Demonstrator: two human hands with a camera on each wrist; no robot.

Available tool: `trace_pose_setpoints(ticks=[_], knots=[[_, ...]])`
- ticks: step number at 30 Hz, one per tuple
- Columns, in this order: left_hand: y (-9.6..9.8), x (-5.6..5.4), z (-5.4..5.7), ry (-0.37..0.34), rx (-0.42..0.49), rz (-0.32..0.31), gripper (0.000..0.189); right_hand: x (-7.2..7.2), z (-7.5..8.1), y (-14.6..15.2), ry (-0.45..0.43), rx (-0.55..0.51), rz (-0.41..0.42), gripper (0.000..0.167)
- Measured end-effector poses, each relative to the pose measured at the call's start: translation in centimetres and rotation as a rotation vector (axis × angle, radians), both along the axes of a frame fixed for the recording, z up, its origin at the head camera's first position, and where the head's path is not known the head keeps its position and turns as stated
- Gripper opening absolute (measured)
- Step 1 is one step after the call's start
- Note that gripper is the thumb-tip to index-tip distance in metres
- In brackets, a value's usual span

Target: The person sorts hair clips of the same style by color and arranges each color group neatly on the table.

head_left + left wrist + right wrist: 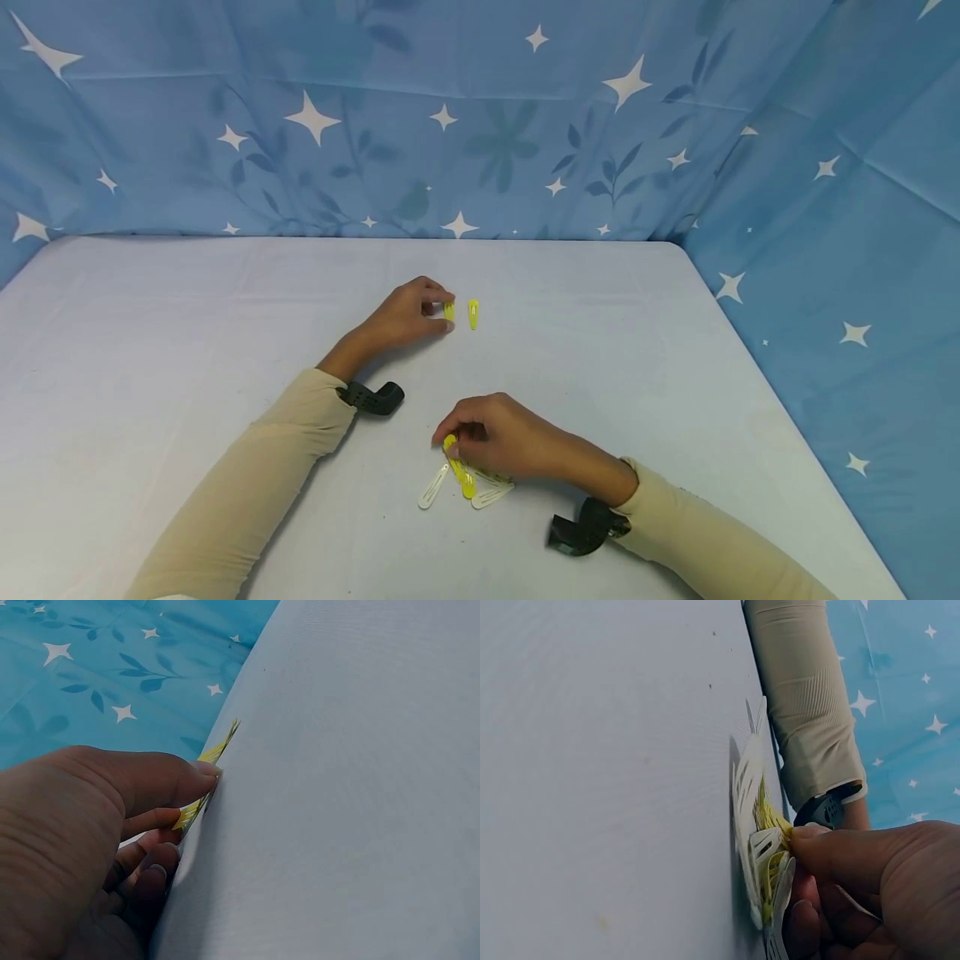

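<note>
Head view: two yellow clips (473, 314) lie far, separated; a mixed pile (492, 497) remains near. Left wrist view: your left fingers (169, 780) pinch the left far clip (185, 817). Right wrist view: your right fingers (836, 855) pinch a yellow clip (772, 817) at the pile.

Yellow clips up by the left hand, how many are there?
2: one clip pinched by the left hand, another clip lying just to its right. The hand may hide more.
</note>
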State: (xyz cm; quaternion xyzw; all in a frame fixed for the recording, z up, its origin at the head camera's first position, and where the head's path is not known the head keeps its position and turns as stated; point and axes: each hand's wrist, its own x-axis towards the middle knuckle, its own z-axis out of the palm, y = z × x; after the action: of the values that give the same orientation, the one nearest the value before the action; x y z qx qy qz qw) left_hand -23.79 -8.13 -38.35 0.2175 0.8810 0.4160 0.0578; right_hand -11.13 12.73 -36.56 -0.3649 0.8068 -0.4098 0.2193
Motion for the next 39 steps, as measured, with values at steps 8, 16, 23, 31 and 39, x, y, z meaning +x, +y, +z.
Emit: trace_pose_setpoints(ticks=[8, 16, 23, 31, 39], knots=[[0.0, 0.0, 0.0, -0.009, 0.004, 0.004, 0.042, -0.1, -0.2, 0.0, 0.014, -0.024, -0.007, 0.017], [0.0, -0.1, 0.0, -0.001, -0.01, -0.003, 0.043, -0.4, -0.2, 0.2, 0.051, -0.055, -0.043, 0.025], [0.0, -0.3, -0.2, 0.0, -0.016, -0.009, 0.043, -0.7, 0.0, 0.4, 0.009, -0.057, -0.077, 0.021], [0.1, -0.1, 0.0, -0.022, -0.024, -0.003, 0.044, -1.2, 0.0, 0.7, -0.02, -0.1, -0.097, 0.021], [-0.1, 0.0, 0.0, 0.011, -0.032, -0.024, 0.044, -1.6, 0.3, 0.6, -0.101, -0.14, -0.233, 0.019]])
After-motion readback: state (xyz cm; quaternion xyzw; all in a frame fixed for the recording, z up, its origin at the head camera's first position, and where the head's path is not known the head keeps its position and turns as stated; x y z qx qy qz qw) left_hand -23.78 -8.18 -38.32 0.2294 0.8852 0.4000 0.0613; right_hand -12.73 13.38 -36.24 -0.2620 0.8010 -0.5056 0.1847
